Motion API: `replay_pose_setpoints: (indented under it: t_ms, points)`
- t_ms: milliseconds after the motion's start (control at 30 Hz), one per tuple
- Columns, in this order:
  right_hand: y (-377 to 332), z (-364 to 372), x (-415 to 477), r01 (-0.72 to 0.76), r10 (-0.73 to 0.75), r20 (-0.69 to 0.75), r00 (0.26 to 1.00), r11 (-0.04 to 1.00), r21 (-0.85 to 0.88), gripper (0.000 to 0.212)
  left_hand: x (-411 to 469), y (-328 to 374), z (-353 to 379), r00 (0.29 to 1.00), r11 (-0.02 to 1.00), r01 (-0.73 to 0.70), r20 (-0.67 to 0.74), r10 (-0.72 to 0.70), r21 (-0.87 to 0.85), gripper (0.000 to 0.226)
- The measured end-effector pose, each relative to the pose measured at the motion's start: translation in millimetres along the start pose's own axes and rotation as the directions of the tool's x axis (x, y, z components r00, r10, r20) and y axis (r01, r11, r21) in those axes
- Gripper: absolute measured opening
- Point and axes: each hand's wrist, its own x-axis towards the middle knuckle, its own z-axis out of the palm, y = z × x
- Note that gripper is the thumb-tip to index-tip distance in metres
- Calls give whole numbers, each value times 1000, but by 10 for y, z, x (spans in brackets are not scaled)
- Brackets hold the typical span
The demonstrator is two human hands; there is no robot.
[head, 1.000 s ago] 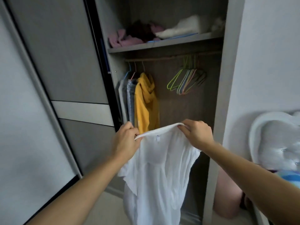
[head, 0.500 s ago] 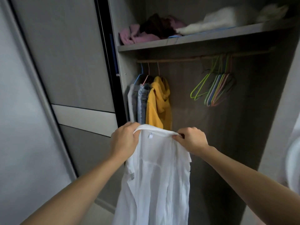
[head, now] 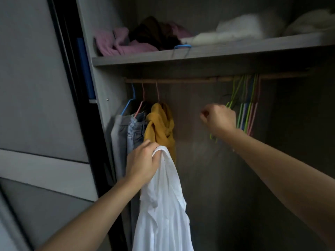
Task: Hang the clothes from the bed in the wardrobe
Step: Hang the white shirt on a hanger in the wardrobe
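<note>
A white shirt [head: 163,211] hangs down from my left hand [head: 143,163], which grips it at the collar in front of the open wardrobe. My right hand [head: 218,119] is raised with its fingers curled and nothing in it, just left of a bunch of empty coloured hangers [head: 247,113] on the wooden rail [head: 181,80]. Its knuckles hide the lower left part of the green hangers. At the rail's left end hang a grey garment [head: 118,138], jeans [head: 136,133] and a yellow hooded top [head: 161,127].
A shelf [head: 199,53] above the rail holds pink, dark and white folded clothes. The sliding door [head: 36,87] stands to the left. Between the yellow top and the empty hangers the rail is bare.
My right hand let go of the shirt collar and rose to the right, up to the empty hangers. The shirt now hangs from my left hand alone. The camera moved closer to the wardrobe.
</note>
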Motion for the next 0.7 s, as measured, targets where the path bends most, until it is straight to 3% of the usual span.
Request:
replay_pose_setpoints:
  t_ms: [100,167,300,467,700]
  points:
    - [106,149,475,-193,197,28,980,976,-96,31,273,-153,218,999,998,-49,6,49,-50,42]
    - [131,258,745,-342,343,103,934,939,-32,43,468,-278,349,996,993,-84,12,85,-84,39]
    - [79,483,1160,-459,448,197,872,888,10,59,843,-566,561,986,971,-158,21,164,-182,30]
    - [163,860,1370,-653,627,202,752,751,100,42,1216,-880,750,966,930,-244,19,259,-275,38]
    - [124,1033,1428,-731,765,-3,644,617,293,29,1375,-1078,872,941,867,-310,4,338,-391,30]
